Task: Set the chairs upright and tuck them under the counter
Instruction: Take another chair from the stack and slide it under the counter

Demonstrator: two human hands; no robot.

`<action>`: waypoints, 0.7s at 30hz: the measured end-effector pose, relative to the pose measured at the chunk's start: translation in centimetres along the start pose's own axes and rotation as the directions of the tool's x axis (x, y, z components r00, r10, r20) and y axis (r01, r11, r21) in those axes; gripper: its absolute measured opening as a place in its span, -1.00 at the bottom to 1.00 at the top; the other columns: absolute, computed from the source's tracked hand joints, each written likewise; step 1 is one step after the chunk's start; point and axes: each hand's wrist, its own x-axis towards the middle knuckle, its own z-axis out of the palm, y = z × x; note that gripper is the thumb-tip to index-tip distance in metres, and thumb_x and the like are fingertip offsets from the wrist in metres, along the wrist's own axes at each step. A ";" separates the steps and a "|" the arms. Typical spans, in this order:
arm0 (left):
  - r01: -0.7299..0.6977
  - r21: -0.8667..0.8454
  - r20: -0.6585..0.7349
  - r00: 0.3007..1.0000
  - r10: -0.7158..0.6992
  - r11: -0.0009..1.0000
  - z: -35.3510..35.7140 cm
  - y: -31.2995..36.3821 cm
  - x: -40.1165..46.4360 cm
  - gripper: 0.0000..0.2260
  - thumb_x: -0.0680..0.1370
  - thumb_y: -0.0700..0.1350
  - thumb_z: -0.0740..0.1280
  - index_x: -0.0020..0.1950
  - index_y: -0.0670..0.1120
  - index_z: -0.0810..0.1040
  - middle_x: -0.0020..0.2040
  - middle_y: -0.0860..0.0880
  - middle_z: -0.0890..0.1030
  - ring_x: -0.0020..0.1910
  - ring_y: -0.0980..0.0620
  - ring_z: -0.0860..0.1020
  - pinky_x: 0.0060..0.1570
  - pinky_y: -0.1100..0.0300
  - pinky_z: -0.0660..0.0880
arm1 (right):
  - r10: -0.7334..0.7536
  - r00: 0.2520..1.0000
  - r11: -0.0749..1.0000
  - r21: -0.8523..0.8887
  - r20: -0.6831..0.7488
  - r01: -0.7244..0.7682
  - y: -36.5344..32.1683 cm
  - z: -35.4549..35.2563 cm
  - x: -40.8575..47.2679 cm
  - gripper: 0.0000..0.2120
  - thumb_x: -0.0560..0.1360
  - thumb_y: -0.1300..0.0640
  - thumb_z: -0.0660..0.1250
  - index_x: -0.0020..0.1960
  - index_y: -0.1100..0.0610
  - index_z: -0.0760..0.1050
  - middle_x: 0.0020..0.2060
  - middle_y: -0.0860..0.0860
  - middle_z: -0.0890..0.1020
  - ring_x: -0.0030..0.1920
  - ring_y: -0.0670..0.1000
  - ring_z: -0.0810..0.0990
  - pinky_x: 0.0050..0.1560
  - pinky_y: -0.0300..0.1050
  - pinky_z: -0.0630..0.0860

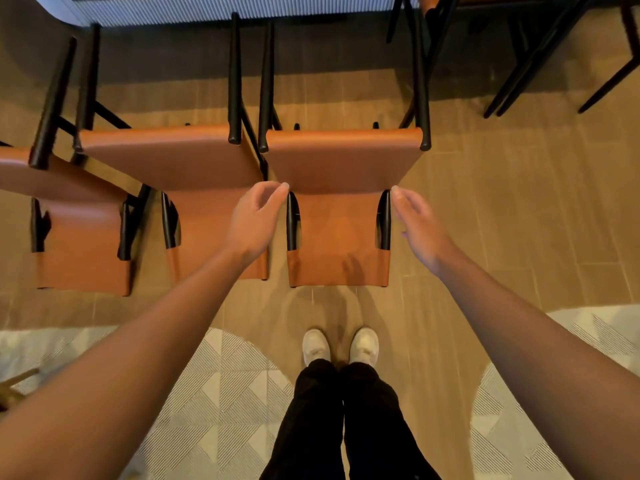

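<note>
Three tan leather chairs with black legs lie tipped on their backs on the floor, legs pointing toward the counter [156,8]. The right chair [339,161] is straight ahead of me. The middle chair [180,157] and the left chair [79,216] lie beside it. My left hand [256,220] is at the right chair's left side, fingertips at the bend between seat and backrest. My right hand [419,226] is at its right side, fingertips by the black frame post. Both hands have their fingers apart and hold nothing.
The counter's white ribbed front runs along the top edge. Black legs of another chair [519,64] stand at the top right. My feet in white shoes [341,346] are just behind the right chair's backrest. A patterned rug [214,393] covers the floor near me.
</note>
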 end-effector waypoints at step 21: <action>0.489 -0.018 -0.086 0.869 -0.488 0.872 24.8 -51.9 20.3 -0.53 0.58 0.30 0.29 0.30 -0.02 0.54 0.01 0.15 0.59 0.11 -0.05 0.57 -0.12 0.25 0.37 | 0.443 0.865 0.881 -0.062 -0.235 -0.469 49.3 1.6 32.8 -0.49 0.60 -0.26 0.25 0.34 0.10 0.45 0.11 0.02 0.52 0.13 0.09 0.48 0.24 0.10 0.42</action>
